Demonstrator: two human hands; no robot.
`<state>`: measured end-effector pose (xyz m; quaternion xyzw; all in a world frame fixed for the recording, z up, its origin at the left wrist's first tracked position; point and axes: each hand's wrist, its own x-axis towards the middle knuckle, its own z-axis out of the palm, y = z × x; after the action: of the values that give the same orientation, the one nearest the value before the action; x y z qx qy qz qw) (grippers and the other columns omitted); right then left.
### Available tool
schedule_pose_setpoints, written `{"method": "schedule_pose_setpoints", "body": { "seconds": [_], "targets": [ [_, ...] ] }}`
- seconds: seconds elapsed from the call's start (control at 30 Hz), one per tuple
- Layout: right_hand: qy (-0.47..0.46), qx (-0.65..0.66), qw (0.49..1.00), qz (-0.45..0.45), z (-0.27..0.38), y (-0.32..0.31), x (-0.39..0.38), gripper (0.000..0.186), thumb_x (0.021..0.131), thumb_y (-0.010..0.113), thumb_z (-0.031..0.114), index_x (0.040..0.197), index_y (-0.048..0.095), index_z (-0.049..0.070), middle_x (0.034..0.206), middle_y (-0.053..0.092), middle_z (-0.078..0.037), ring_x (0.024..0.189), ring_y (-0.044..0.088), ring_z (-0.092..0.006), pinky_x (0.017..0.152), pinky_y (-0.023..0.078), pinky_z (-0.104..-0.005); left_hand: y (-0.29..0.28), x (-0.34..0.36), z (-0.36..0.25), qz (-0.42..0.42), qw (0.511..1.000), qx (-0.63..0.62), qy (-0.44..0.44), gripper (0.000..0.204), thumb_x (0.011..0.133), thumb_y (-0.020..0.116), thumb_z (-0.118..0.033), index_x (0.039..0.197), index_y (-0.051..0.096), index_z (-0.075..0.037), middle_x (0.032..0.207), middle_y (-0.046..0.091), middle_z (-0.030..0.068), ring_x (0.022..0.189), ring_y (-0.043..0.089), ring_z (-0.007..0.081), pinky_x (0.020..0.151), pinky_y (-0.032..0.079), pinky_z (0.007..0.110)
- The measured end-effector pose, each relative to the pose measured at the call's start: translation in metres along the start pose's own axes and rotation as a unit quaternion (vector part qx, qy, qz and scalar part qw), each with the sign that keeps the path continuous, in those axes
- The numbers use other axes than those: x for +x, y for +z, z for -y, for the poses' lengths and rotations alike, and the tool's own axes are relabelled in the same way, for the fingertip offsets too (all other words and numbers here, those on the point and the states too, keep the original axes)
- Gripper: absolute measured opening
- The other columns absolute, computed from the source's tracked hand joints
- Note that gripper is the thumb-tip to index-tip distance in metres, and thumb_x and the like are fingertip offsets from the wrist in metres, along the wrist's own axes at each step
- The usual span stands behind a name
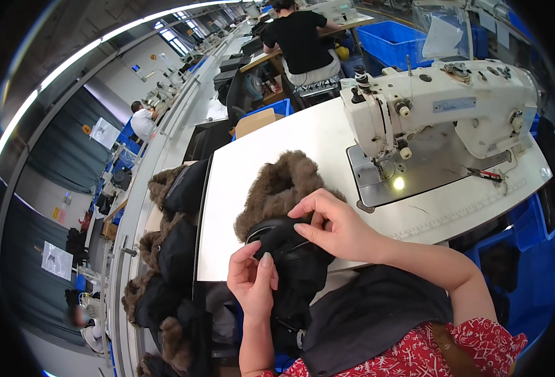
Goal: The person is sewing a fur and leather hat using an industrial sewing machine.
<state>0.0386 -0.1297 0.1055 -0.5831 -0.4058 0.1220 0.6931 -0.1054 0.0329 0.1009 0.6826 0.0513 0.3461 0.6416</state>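
Evidently, the pile of fur-trimmed black pieces (177, 251) at the left of the frame sits close beside the white table (221, 251); a wide sweep of the arm might catch it and drag one off. Near the lower centre, the left hand (252, 283) seems to pinch the cloth's edge lightly between thumb and forefinger, so that edge could slip. The black garment (299, 276) lies mid-frame, its brown fur trim (283, 182) spread above and its lower part hanging over the table's front edge; that weight could pull the fold out of line, and loose fur could get trapped in it. Just right of centre, the right hand (334, 226) grips the cloth between thumb and fingertips; uneven tension could pucker it. Farther right, red-handled snips (485, 174) lie by the sewing machine (428, 107), where trailing cloth could snag them.
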Motion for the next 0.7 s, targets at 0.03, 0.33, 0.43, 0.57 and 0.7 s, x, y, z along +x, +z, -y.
{"method": "schedule_pose_setpoints", "body": {
  "seconds": [0.03,0.33,0.43,0.57,0.7],
  "targets": [
    [-0.053,-0.050,0.997,-0.002,0.003,-0.001,-0.001,0.022,0.095,0.070,0.010,0.116,0.066,0.005,0.100,0.065,-0.004,0.070,0.060,-0.0117,0.066,0.053,-0.0278,-0.002,-0.001,0.000,0.001,0.999,0.035,0.023,0.033,0.094,0.069,0.006,0.124,0.061,0.000,0.090,0.061,0.0035,0.058,0.050,0.0055,0.048,0.040,0.019],
    [-0.337,-0.299,0.892,0.023,-0.001,0.011,0.024,0.017,0.083,0.076,0.018,0.093,0.068,0.007,0.083,0.067,-0.005,0.081,0.066,-0.0236,0.065,0.055,-0.0368,-0.009,0.021,-0.001,0.118,0.944,0.147,0.272,0.043,0.083,0.077,0.008,0.123,0.061,0.001,0.096,0.062,0.0071,0.080,0.055,0.0142,0.073,0.044,0.027],
    [-0.306,-0.281,0.908,-0.061,0.001,0.014,0.022,0.019,0.077,0.079,0.008,0.094,0.073,0.009,0.072,0.063,-0.002,0.067,0.062,-0.0211,0.057,0.052,-0.0350,-0.006,0.023,0.002,0.064,0.950,0.157,0.262,0.053,0.079,0.081,0.003,0.128,0.059,0.001,0.107,0.063,0.0094,0.090,0.059,0.0182,0.082,0.048,0.031],
    [-0.360,-0.267,0.887,-0.112,0.004,0.008,0.029,0.014,0.080,0.078,0.012,0.093,0.072,0.011,0.069,0.062,-0.005,0.063,0.064,-0.0227,0.055,0.051,-0.0352,0.002,0.018,0.009,0.097,0.942,0.280,0.159,0.082,0.075,0.091,-0.008,0.145,0.048,0.002,0.124,0.062,0.0134,0.102,0.062,0.0205,0.091,0.051,0.033],
    [0.007,0.257,0.954,-0.153,-0.003,0.006,0.038,0.015,0.102,0.060,0.011,0.097,0.072,0.004,0.081,0.071,0.001,0.069,0.065,-0.0096,0.060,0.053,-0.0280,0.009,0.007,0.019,0.050,0.885,0.355,0.296,0.077,0.074,0.093,-0.008,0.140,0.054,-0.002,0.122,0.062,0.0156,0.102,0.064,0.0264,0.084,0.053,0.034]
  ]
}}
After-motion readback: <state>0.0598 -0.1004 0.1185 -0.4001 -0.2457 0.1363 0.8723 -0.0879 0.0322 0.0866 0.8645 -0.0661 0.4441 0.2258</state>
